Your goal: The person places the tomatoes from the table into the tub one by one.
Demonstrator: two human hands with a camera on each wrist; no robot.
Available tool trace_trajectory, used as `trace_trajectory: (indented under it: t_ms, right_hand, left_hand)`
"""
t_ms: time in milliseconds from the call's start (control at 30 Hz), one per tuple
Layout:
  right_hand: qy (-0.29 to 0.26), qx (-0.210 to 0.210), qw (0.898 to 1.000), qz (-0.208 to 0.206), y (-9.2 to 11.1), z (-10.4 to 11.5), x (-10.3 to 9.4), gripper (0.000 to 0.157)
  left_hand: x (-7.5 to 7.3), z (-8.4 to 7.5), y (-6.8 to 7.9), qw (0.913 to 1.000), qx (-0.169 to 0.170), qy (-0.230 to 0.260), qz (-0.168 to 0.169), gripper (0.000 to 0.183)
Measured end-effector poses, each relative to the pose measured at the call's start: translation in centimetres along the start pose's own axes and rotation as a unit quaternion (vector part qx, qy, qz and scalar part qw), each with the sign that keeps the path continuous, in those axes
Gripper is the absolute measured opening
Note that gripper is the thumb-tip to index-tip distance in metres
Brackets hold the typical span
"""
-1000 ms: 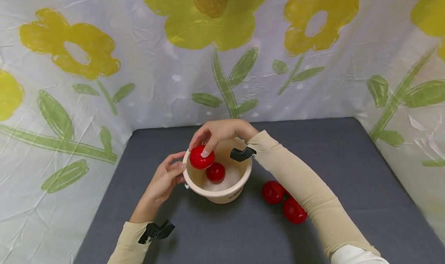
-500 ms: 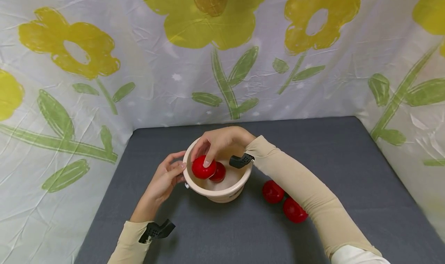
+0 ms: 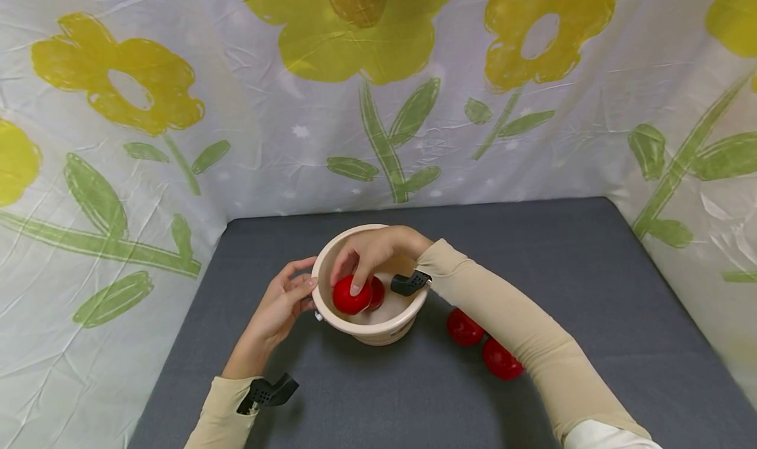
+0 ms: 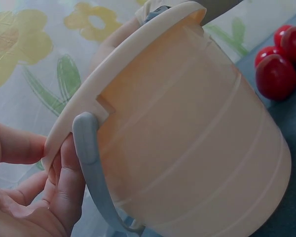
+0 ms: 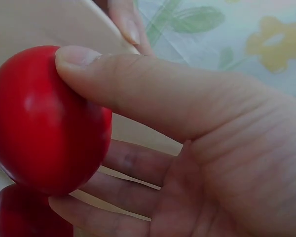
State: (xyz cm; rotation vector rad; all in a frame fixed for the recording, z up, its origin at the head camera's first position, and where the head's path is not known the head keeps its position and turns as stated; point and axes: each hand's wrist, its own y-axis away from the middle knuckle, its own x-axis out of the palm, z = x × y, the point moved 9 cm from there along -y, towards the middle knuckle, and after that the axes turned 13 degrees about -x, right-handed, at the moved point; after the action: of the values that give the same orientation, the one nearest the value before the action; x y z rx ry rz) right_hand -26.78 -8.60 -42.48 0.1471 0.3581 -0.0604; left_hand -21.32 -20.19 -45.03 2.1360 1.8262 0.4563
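Observation:
A cream plastic bucket (image 3: 374, 329) stands upright on the table, its wide opening facing up. My left hand (image 3: 278, 307) pinches its left rim between thumb and fingers, beside the grey handle (image 4: 91, 158) that hangs down the outside. Inside the bucket, my right hand (image 3: 374, 252) holds a shiny red round fruit (image 5: 44, 118), thumb on one side and fingers on the other. A second red fruit (image 5: 27, 215) lies in the bucket, partly hidden behind the held one in the head view.
More red fruits (image 3: 464, 327) lie on the dark grey table (image 3: 367, 396) right of the bucket, partly covered by the right sleeve (image 3: 532, 330). A pale curtain (image 3: 266, 120) with yellow flowers closes off the back and sides.
My right hand has lowered the red fruit from near the rim deeper into the bucket, close to the other one. The left hand has stayed at the rim.

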Motion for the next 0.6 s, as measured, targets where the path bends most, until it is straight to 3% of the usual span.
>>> trace_trajectory:
  t_ms: [600]
  right_hand:
    - [0.005,0.003,1.000,-0.012,0.20,-0.89,-0.01,0.039]
  left_hand:
    - [0.02,-0.03,0.02,1.0000,0.003,0.002,-0.001,0.053]
